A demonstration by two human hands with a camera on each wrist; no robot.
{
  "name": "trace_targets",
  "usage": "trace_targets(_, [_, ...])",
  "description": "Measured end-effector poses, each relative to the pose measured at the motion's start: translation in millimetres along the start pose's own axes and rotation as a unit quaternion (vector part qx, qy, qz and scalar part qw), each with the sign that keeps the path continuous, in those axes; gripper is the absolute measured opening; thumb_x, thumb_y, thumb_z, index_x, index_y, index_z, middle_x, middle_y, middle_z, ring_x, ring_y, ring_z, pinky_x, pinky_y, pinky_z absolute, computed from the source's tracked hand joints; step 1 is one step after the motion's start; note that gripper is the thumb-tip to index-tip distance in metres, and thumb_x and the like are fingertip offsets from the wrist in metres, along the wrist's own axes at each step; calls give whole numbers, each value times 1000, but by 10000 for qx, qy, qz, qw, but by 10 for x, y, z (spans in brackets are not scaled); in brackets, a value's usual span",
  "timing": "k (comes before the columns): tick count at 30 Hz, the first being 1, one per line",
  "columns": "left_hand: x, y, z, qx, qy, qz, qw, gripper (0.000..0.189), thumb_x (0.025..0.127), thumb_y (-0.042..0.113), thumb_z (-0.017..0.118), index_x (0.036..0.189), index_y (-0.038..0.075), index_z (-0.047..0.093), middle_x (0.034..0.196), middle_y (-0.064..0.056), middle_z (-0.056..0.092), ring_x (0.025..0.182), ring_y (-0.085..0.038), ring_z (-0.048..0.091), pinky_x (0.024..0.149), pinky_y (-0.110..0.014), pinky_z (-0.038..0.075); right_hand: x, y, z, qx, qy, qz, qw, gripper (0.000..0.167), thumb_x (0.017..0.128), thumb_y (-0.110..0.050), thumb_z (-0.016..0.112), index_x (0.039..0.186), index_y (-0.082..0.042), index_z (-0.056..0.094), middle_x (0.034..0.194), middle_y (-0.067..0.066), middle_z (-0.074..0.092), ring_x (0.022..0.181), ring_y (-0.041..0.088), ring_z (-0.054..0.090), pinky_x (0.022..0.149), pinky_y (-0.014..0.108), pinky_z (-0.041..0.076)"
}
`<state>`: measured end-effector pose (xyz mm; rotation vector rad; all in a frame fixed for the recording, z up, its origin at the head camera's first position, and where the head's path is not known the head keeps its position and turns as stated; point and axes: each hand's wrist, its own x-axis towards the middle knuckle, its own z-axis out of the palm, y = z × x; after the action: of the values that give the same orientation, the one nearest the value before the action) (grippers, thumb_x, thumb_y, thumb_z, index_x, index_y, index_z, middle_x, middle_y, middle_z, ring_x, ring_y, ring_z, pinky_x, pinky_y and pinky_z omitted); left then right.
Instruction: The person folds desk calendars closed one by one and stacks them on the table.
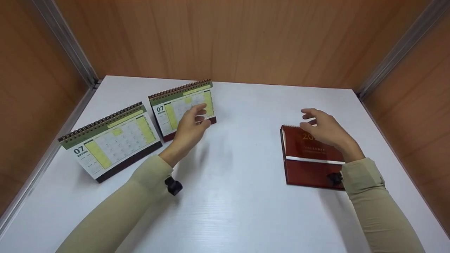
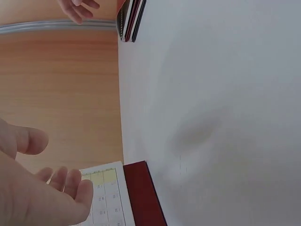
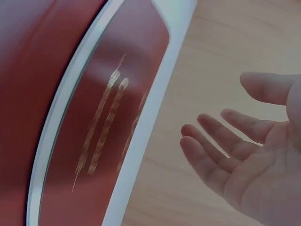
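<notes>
In the head view my left hand [image 1: 191, 130] hovers in front of an upright desk calendar [image 1: 168, 121] showing month 07, its fingers loosely bent around nothing. A second upright desk calendar [image 1: 116, 144] stands to its left, also on 07. On the right, my right hand [image 1: 327, 130] hangs over a closed dark red desk calendar [image 1: 306, 172] lying flat, partly covering its gold lettering. The right wrist view shows the right hand [image 3: 254, 165] with fingers apart and nothing held, beside the red cover [image 3: 94, 117]. The left wrist view shows the left hand [image 2: 51, 188] holding nothing.
Everything stands on a white table [image 1: 225, 211]. Wooden panels [image 1: 239, 42] enclose its back and both sides, with metal strips [image 1: 66, 38] at the corners. Small black wrist cameras [image 1: 173, 186] hang under the sleeves.
</notes>
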<state>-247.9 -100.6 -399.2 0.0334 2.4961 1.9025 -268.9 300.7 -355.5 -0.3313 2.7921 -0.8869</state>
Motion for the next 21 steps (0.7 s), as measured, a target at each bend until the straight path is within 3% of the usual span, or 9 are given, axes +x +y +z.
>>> trace_targets(8, [-145,-85,-266,241,697,142,9972,64,102,11,62,162,12,39,157,-11,44,143,-29,45,123,-40,36,230,-333,246,580,172,-196,9980,61,109,-27,58,165,-11,38,156,17,52,143,37,51,114,56,48])
trace_targets(21, [-326,-146,-424,373,1324,46,9905,77,101,12,60,167,15,22,163,-13,23,148,-28,30,121,-48,32,643,-890,651,1328,276,-576,9891,57,108,-24,61,161,-17,44,150,8,58,137,27,58,113,48,50])
